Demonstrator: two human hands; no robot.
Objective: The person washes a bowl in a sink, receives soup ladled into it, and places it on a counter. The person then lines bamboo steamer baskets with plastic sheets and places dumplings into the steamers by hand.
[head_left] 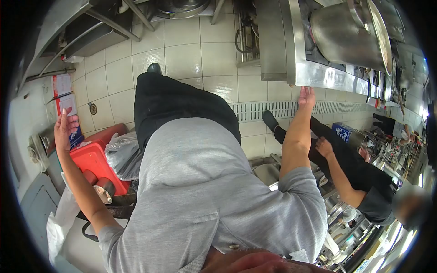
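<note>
My left hand [67,129] is held out at the left with its fingers spread and nothing in it. It is nearest to red-and-white boxes [66,104] by the wall and a red plastic bin [91,157]. Over on the right, my right hand [306,95] has its fingers stretched out at the edge of a steel cooking counter [323,77]. The fingertips seem to touch that edge, and I see nothing held. A large steel pot [339,36] stands on the counter beyond this hand.
A co-worker in black [355,168] stands close on my right. Below my right arm runs a slotted floor drain [246,112] in the tiled floor [182,54]. A grey plastic bag [123,154] lies beside the red bin. Steel frame legs [139,16] stand ahead.
</note>
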